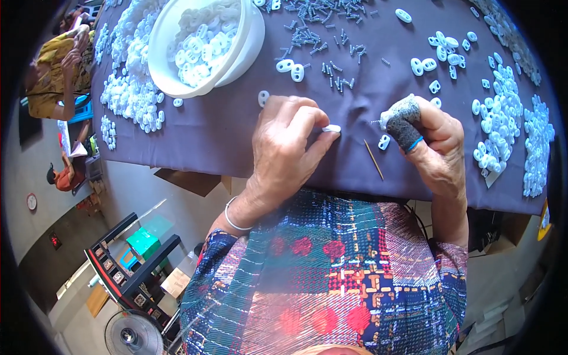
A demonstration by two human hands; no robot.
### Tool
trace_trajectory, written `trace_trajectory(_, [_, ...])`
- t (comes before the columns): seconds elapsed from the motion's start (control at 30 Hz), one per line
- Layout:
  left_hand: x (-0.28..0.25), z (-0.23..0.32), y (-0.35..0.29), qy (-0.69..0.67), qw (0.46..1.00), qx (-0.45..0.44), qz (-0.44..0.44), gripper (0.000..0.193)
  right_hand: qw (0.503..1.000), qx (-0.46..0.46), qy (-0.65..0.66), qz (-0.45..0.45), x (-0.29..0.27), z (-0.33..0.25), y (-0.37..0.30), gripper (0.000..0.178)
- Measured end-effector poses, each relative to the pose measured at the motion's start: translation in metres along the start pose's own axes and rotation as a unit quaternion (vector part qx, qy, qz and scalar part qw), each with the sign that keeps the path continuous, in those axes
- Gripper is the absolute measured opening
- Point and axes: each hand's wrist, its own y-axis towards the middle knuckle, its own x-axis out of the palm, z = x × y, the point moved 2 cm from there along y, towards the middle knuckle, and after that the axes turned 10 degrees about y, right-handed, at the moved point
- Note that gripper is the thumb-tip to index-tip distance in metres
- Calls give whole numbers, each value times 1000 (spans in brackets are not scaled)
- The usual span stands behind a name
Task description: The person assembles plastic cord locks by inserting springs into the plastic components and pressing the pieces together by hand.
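Observation:
My left hand [287, 139] is closed, pinching a small white oval plastic piece [332, 128] edge-on between thumb and forefinger. To its right, my right hand [432, 139] wears grey knitted finger covers [403, 121] on thumb and forefinger. Those covered fingertips pinch a small metal screw [375, 122], its thin end pointing left toward the white piece, with a gap between them. On the cloth between the hands lie a thin wooden stick [373, 160] and a white two-holed piece [384, 142]. Another two-holed piece [263, 98] rests just beyond my left hand.
A white tub [248, 53] of white pieces stands at the far left, beside a large heap [133, 94] of them. Loose screws [319, 23] are scattered at the far middle. More white pieces [500, 118] are piled to the right on the purple-grey cloth [195, 139].

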Motion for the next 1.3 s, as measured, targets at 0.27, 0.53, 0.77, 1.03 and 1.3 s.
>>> trace_trajectory(0.27, [2, -1, -5, -81, 997, -3, 4, 23, 999, -37, 3, -7, 0, -2, 0, 23])
trace_trajectory(0.53, [-8, 9, -3, -329, 921, -205, -44, 16, 999, -32, -35, -27, -2, 3, 0, 20])
trace_trajectory(0.77, [-6, 10, 0, -502, 778, -339, -166, 22, 998, 2, -52, -47, 7, 3, 3, 13])
trace_trajectory(1.03, [-1, 4, -1, -558, 727, -377, -138, 18, 999, 3, -43, -28, 7, 6, 3, 15])
trace_trajectory(1.3, [2, 1, -4, -44, 992, 115, -1, 33, 998, -4, -48, -26, 6, 6, 4, 17])
